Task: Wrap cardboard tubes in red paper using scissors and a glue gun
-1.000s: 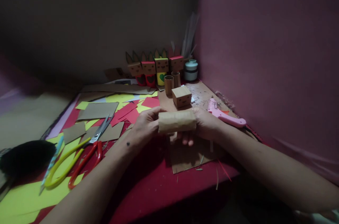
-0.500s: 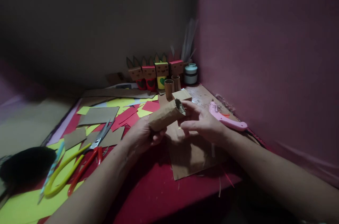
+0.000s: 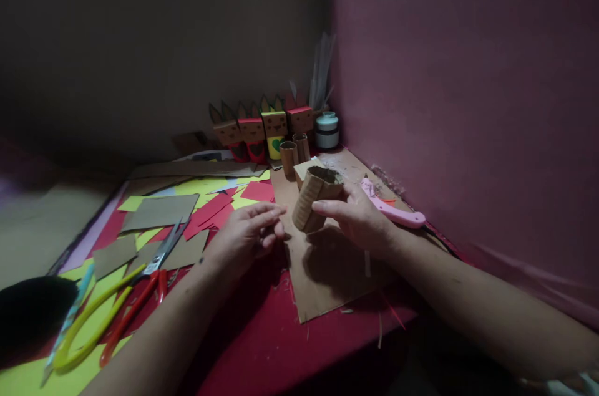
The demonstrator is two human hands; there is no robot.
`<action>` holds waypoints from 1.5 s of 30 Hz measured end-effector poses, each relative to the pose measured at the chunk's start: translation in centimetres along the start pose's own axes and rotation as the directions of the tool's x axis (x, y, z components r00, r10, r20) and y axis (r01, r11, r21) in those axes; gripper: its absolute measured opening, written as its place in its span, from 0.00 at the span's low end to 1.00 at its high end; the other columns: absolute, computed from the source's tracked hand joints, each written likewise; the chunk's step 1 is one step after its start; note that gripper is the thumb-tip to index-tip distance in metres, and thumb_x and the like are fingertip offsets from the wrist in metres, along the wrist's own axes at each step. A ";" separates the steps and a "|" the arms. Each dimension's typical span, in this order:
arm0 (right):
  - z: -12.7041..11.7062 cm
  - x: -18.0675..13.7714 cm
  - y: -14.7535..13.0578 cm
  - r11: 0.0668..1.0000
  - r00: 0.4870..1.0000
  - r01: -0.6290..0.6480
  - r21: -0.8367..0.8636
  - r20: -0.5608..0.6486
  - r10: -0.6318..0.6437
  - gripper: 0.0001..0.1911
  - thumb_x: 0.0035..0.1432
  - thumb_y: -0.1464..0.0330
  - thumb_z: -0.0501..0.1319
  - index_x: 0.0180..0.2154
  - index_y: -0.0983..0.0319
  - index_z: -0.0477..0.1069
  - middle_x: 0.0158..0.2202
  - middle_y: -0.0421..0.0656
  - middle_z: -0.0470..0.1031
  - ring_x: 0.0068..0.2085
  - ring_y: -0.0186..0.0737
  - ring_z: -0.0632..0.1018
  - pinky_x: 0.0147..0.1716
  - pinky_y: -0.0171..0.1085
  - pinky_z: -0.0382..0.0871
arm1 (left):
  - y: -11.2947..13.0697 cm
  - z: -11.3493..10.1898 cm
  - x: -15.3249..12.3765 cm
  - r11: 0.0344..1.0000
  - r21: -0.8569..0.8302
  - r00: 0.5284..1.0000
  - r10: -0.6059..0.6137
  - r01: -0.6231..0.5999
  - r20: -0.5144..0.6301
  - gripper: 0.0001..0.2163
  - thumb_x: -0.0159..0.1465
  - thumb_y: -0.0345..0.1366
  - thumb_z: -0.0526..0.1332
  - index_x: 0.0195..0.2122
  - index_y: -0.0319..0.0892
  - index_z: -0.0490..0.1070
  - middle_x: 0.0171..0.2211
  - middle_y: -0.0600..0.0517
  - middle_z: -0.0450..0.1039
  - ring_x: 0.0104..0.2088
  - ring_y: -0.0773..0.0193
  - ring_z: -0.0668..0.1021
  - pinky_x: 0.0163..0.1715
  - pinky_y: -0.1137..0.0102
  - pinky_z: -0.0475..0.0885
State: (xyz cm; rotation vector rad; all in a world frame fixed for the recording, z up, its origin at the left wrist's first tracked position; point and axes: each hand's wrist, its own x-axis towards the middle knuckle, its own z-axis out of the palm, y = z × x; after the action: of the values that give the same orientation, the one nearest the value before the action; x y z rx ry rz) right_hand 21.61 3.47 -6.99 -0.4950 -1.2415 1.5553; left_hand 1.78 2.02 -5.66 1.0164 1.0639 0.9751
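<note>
A brown cardboard tube [image 3: 311,199] is tilted above the cardboard sheet, its open top end facing up and away. My right hand [image 3: 358,215] grips it from the right, the thumb across its near side. Just left of the tube, apart from it, is my left hand [image 3: 250,234]. Its thumb and index fingertip come together and the other fingers curl in; anything between them is too small to make out. Under both hands lies the flat cardboard sheet [image 3: 327,296], partly in shadow.
Scissors [image 3: 154,266] with yellow and red handles lie left among paper scraps, beside a striped pencil [image 3: 70,321]. A pink glue gun [image 3: 397,214] rests at right by the wall. Behind stand two small cardboard tubes [image 3: 289,159], several box-headed figures [image 3: 251,131] and a pale jar [image 3: 327,131].
The tube has passed from my left hand to my right and now stands more upright. My left hand has let go and is apart from it. The view has shifted slightly to the right.
</note>
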 end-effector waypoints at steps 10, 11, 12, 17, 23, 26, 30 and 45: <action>1.0 -0.8 -1.2 0.879 0.997 -0.042 -0.476 0.040 0.069 0.18 0.52 0.61 0.69 0.43 0.60 0.69 0.36 0.40 0.74 0.37 0.39 0.74 0.38 0.39 0.69 | 1.3 1.6 -2.3 0.763 0.450 0.820 0.562 -0.464 -0.108 0.08 0.60 0.36 0.66 0.41 0.46 0.78 0.36 0.53 0.72 0.28 0.70 0.70 0.27 0.75 0.67; 1.0 -0.8 -1.3 0.847 0.997 -0.028 -0.531 0.046 0.061 0.18 0.52 0.61 0.68 0.43 0.60 0.69 0.36 0.40 0.74 0.37 0.39 0.74 0.38 0.38 0.68 | 1.2 1.6 -2.4 0.713 0.498 0.800 0.597 -0.494 -0.063 0.08 0.59 0.36 0.67 0.40 0.47 0.79 0.38 0.52 0.71 0.32 0.68 0.71 0.30 0.75 0.68; 1.1 -0.8 -1.3 0.815 0.997 -0.013 -0.580 0.054 0.054 0.17 0.52 0.62 0.68 0.43 0.60 0.69 0.36 0.40 0.74 0.37 0.39 0.74 0.37 0.38 0.68 | 1.1 1.6 -2.4 0.674 0.522 0.783 0.622 -0.522 -0.020 0.08 0.58 0.36 0.68 0.39 0.47 0.80 0.41 0.51 0.71 0.36 0.66 0.73 0.33 0.74 0.69; 1.1 -0.8 -1.0 0.758 0.997 0.013 -0.653 0.063 0.037 0.18 0.52 0.63 0.68 0.44 0.59 0.70 0.37 0.39 0.74 0.37 0.38 0.74 0.35 0.37 0.67 | 0.8 1.5 -2.1 0.689 0.434 0.789 0.608 -0.580 0.090 0.04 0.59 0.34 0.67 0.33 0.50 0.81 0.44 0.50 0.71 0.49 0.59 0.72 0.46 0.69 0.69; 1.1 -0.8 -0.6 0.708 0.998 0.033 -0.706 0.065 0.018 0.18 0.49 0.60 0.69 0.40 0.59 0.68 0.34 0.39 0.74 0.35 0.38 0.74 0.32 0.36 0.66 | 0.7 1.5 -1.9 0.731 0.421 0.817 0.575 -0.538 0.046 0.02 0.57 0.35 0.69 0.32 0.49 0.81 0.47 0.49 0.70 0.53 0.55 0.70 0.49 0.65 0.68; 1.0 -0.9 -0.3 0.660 0.997 0.050 -0.750 0.076 0.010 0.19 0.50 0.61 0.69 0.42 0.59 0.68 0.35 0.39 0.74 0.35 0.39 0.74 0.33 0.37 0.67 | 0.6 1.6 -2.0 0.758 0.416 0.839 0.543 -0.503 0.027 0.01 0.57 0.36 0.69 0.28 0.47 0.81 0.46 0.48 0.71 0.52 0.55 0.70 0.46 0.66 0.69; 0.7 -0.7 -0.4 0.650 0.997 0.003 -0.760 0.054 0.058 0.27 0.48 0.60 0.70 0.50 0.59 0.67 0.42 0.44 0.76 0.41 0.45 0.76 0.39 0.43 0.69 | 0.8 1.7 -1.9 0.795 0.385 0.857 0.515 -0.468 -0.022 0.05 0.57 0.35 0.68 0.24 0.44 0.80 0.43 0.48 0.73 0.44 0.59 0.73 0.34 0.72 0.69; 0.3 0.4 -0.7 0.904 0.903 -0.421 0.071 0.126 0.411 0.32 0.55 0.48 0.63 0.51 0.64 0.63 0.33 0.50 0.77 0.31 0.46 0.80 0.27 0.40 0.75 | 1.1 0.3 -0.5 0.980 -0.071 0.955 0.161 -0.184 -0.251 0.08 0.48 0.33 0.71 0.26 0.39 0.73 0.23 0.54 0.69 0.23 0.70 0.70 0.20 0.75 0.64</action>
State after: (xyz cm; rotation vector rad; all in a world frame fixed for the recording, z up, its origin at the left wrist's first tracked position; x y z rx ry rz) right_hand 21.52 3.61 -6.15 -0.6517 -1.1844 2.0176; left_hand 1.86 1.73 -4.40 0.9398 1.1327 1.3072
